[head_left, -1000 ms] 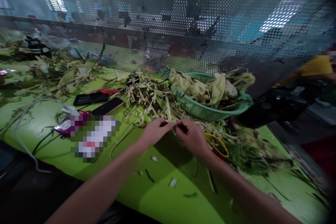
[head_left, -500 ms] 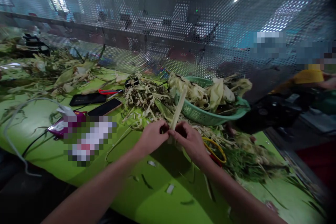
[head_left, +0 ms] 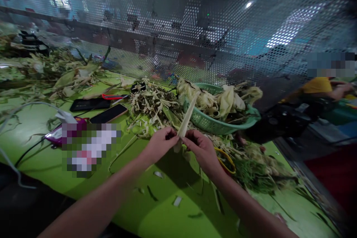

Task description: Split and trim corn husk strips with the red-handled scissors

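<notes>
A pale, flat strip of dried husk [head_left: 187,117] stands tilted up and to the right over the green table [head_left: 167,212]. My left hand [head_left: 160,144] pinches its lower end from the left. My right hand [head_left: 201,149] pinches the same end from the right, fingertips almost touching the left ones. Just behind the hands lies a heap of shredded husk strips [head_left: 152,102]. A green plastic basket [head_left: 220,124] filled with husks stands behind my right hand.
Two phones [head_left: 108,113] and a red-handled tool [head_left: 113,97] lie left of the heap, with a purple packet [head_left: 57,135] and cables nearer the left edge. Yellow-handled scissors [head_left: 227,160] rest under my right wrist. A perforated metal screen [head_left: 195,26] backs the table. A person in yellow [head_left: 320,85] sits at far right.
Both hands have lifted a husk strip from the pile; it now stands tilted upward between them, raised higher than half a second ago.
</notes>
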